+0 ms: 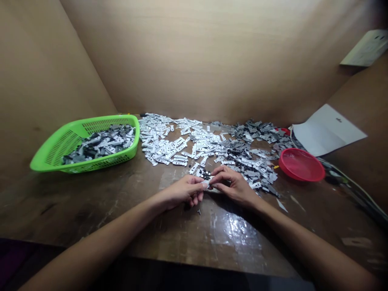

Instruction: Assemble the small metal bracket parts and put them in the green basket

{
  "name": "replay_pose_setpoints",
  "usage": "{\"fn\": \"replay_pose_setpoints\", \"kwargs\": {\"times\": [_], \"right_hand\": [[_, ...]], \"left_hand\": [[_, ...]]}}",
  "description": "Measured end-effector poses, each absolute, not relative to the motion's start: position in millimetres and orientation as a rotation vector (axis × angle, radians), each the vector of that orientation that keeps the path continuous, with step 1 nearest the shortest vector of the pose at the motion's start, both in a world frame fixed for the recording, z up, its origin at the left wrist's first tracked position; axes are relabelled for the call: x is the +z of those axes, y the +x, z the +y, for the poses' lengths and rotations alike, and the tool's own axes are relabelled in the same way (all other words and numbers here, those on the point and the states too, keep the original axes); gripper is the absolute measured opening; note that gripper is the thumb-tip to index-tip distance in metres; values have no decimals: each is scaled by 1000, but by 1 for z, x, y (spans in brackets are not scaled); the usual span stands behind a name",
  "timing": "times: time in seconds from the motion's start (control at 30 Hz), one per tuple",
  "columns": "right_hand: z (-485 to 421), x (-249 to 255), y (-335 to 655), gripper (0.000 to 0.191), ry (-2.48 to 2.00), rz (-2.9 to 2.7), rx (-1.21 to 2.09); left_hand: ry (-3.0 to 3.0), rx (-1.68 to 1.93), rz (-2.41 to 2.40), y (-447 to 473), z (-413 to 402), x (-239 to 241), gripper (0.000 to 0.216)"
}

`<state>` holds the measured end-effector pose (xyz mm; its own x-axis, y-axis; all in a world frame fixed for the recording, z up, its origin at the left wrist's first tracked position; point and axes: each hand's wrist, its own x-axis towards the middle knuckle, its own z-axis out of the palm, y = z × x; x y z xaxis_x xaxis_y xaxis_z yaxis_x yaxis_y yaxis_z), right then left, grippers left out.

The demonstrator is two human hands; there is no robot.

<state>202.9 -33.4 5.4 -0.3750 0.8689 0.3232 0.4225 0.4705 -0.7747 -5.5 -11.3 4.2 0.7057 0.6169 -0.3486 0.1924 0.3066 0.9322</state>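
Observation:
My left hand [189, 189] is closed, with thumb and fingers pinching a small whitish metal piece [206, 184] over the table. Against the right end of that piece, my right hand [228, 184] has its thumb and fingertips curled together; whatever they grip is too small to make out. Just beyond the fingertips lies a little heap of small black parts [206, 175]. A tiny pin-like metal part [199, 211] rests on the table below my left hand. Loose white flat metal pieces [178, 147] spread out behind both hands.
A green basket [137, 139] holding grey and white metal pieces stands at the left. Dark grey metal pieces [257, 131] are heaped at the back right, near a red bowl [301, 165]. A white card [329, 129] leans by the right wall, with cables [353, 180] below it.

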Motion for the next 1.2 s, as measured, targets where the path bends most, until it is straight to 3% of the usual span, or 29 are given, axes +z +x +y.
{"fn": "replay_pose_setpoints", "kwargs": {"times": [0.27, 0.47, 0.57, 0.97, 1.07, 1.2], "right_hand": [[-32, 10, 207, 15, -1205, -1803, 837], [-34, 5, 205, 33, -1351, -1571, 1362], [-34, 3, 204, 34, -1316, -1520, 1457], [-30, 7, 212, 34, -1416, -1350, 1358], [-26, 5, 218, 35, -1447, -1451, 1135], [-20, 3, 231, 22, -1516, -1728, 636]], "left_hand": [[1251, 336, 777, -6, -10, 5, 30], [1253, 291, 758, -6, -12, 7, 31], [1253, 258, 742, -5, -13, 5, 34], [1193, 372, 834, -6, -8, 7, 30], [1176, 398, 876, -7, -8, 9, 25], [1134, 411, 875, -7, -8, 13, 23]]}}
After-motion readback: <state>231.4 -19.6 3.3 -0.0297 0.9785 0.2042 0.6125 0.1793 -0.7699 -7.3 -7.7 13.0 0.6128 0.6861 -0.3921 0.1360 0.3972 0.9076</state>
